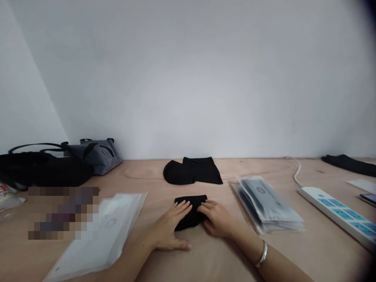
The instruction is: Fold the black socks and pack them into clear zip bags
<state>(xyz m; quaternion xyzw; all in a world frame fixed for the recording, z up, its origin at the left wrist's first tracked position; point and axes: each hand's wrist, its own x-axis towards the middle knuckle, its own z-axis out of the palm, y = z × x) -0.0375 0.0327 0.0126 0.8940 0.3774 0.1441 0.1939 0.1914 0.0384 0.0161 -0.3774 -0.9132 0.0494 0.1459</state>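
Note:
A small folded piece of black cloth (192,220) lies flat on the table in front of me. My left hand (170,225) rests on its left side, fingers stretched over the fabric and thumb apart on the wood. At the right edge, my right hand (217,217) has its fingers curled onto the cloth, with the thumb tucked low beside it. Just beyond both hands lies another black cloth piece (192,171), rounded at its left end. What the garment is, I cannot tell.
To the left lies a stack of translucent zip bags (102,231); to the right, a stack of filled bags (267,201). A white power strip (337,213) stands farther right, near a phone (368,198). Striped bag (100,154) and black bag (44,170) sit back left.

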